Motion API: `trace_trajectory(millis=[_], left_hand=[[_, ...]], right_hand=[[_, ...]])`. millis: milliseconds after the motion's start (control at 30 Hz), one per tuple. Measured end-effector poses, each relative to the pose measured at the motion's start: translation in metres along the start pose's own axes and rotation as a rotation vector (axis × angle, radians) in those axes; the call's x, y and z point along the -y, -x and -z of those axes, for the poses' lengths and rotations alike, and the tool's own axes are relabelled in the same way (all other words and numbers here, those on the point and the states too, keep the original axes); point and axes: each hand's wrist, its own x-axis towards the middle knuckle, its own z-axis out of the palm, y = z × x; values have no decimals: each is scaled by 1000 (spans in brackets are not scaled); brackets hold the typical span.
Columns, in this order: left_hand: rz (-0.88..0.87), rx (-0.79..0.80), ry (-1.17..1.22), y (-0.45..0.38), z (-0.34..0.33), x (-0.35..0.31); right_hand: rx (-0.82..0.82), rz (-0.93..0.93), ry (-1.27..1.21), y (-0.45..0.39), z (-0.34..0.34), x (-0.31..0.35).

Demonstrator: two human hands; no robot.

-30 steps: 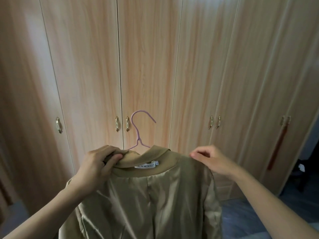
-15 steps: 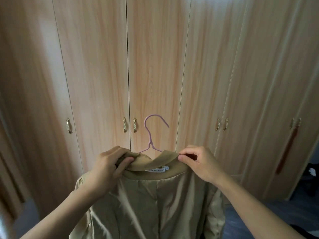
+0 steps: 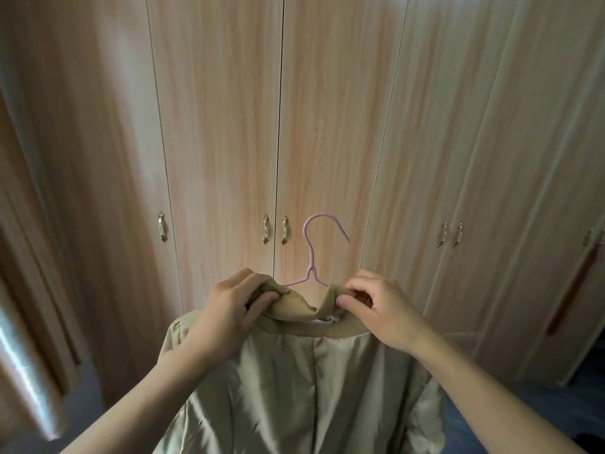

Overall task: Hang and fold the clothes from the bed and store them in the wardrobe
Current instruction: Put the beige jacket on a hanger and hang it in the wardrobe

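Note:
A tan jacket [image 3: 294, 381] with a shiny lining hangs on a pink wire hanger [image 3: 311, 257], whose hook sticks up above the collar. My left hand [image 3: 229, 309] grips the left side of the collar. My right hand [image 3: 376, 306] pinches the right side of the collar between thumb and fingers. The hanger's shoulders are hidden inside the jacket. The wooden wardrobe [image 3: 327, 126] stands straight ahead with all its doors closed.
Brass handles [image 3: 265, 229] sit on the wardrobe doors at about hanger height. A red tassel [image 3: 571, 296] hangs from a handle at the far right. A curtain [image 3: 29, 355] hangs at the left edge. The blue floor [image 3: 556, 404] shows at the lower right.
My right hand has moved from the jacket's right shoulder to the collar and now pinches it. The view has shifted so the wardrobe doors sit further right and closer.

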Motion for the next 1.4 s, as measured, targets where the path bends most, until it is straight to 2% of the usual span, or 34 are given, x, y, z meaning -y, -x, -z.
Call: trace_trajectory(millis=[167, 300, 567, 767, 1200, 1400], left_hand=[[32, 76, -42, -1, 7, 25], [85, 116, -111, -3, 5, 59], [109, 23, -217, -38, -31, 126], [166, 50, -284, -92, -59, 179], [148, 168, -259, -152, -97, 315], [205, 119, -153, -159, -121, 386]], right_hand=[[-172, 21, 41, -12, -26, -7], [-225, 37, 45, -33, -44, -18], [-182, 93, -36, -105, -82, -68], [-156, 116, -75, -173, -102, -120], [-128, 91, -135, -299, -180, -199], [-105, 23, -112, -342, -212, -208]])
